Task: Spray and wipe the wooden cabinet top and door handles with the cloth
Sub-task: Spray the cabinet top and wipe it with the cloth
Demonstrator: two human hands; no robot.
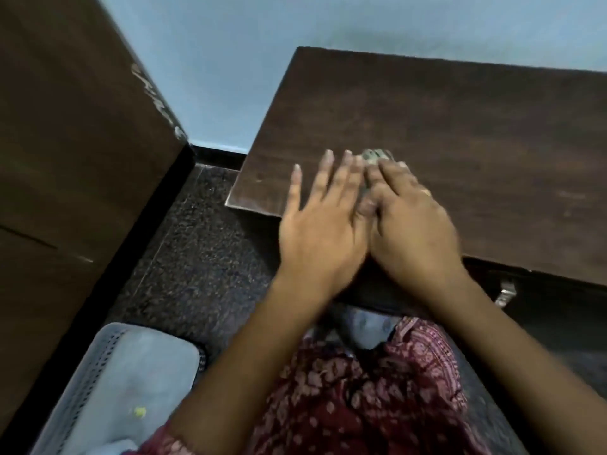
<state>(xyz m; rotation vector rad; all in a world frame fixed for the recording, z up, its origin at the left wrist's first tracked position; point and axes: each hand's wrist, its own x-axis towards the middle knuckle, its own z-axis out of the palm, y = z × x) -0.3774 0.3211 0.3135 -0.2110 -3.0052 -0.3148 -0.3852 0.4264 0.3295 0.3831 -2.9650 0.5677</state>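
The cloth (374,156) lay on the cabinet top (460,152) near its front left corner, mostly hidden, only a small greenish-grey bit peeking out at 12 o'clock of the fingertips; its long axis could not be told; the right hand (407,221) lay flat over it, fingers together, nearer than the left hand (323,231), which rested touching it at 9 o'clock, fingers spread flat on the wood; both forearms reached in from 6 o'clock; bare top stretched away toward 2 o'clock, probably the ground yet to wipe.
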